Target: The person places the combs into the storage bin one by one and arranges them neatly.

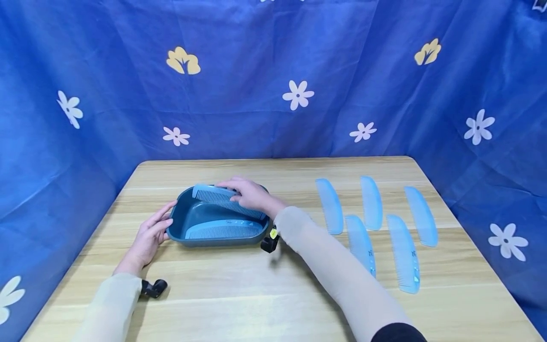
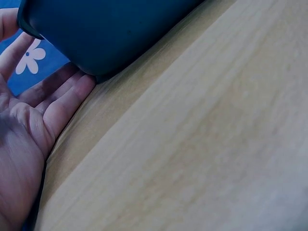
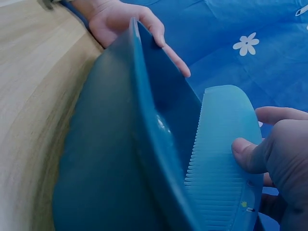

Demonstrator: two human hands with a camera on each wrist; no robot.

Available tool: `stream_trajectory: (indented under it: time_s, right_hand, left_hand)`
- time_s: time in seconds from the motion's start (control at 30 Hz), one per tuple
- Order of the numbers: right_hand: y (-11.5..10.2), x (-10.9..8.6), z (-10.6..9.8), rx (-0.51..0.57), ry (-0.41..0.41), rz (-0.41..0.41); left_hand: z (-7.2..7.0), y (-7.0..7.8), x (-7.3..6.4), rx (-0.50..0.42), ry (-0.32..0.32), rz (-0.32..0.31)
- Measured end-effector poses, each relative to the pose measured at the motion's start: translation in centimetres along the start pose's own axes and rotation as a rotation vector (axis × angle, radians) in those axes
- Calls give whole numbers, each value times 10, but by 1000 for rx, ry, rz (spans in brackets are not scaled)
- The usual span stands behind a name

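Observation:
In the head view, a dark teal plastic basin point(image 1: 188, 243) stands on the left half of the table. My left hand point(image 1: 147, 235) lies against its left end, fingertips at the rim and the lower fingers point(image 2: 72, 98) along the outer wall, fairly straight. My right hand point(image 1: 249, 194) reaches over the back rim and pinches a translucent blue comb point(image 1: 222, 197) by its curved back, thumb on the near face. The right wrist view shows this held comb point(image 3: 221, 144) tilted inside the basin, teeth toward the inside. A second blue comb point(image 1: 224, 229) lies along the basin's front side.
Several similar blue combs lie on the right of the wooden table point(image 1: 239, 294), in two loose rows; one is the nearest comb point(image 1: 403, 254). A blue flowered cloth point(image 1: 239, 104) hangs behind and at both sides. Small black wrist cameras point(image 1: 155, 288) sit on both arms.

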State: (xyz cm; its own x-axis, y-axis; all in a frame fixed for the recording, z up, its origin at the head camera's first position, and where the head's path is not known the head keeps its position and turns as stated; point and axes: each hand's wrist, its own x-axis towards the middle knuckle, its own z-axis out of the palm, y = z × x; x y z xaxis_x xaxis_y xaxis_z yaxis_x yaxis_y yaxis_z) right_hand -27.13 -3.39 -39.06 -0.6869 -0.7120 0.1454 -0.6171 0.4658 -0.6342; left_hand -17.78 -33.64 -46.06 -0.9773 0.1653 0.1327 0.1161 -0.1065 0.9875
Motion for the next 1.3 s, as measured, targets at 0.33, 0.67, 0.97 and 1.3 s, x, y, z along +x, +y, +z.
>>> stream_trajectory:
  time_s: [0.33,0.67,0.97,1.3]
  right_hand:
    - [4,3,12,-9,-80,45]
    - [4,7,20,-130,-130,-2]
    - [8,6,21,-138,-94,4]
    - [8,1,14,107,10,69]
  left_hand:
    - [0,-1,-1,-18,-27,25]
    - [-2,-2,-1,-15,-25,23]
    - [2,-2,0,5,8,5]
    - [2,-1,0,13,13,2]
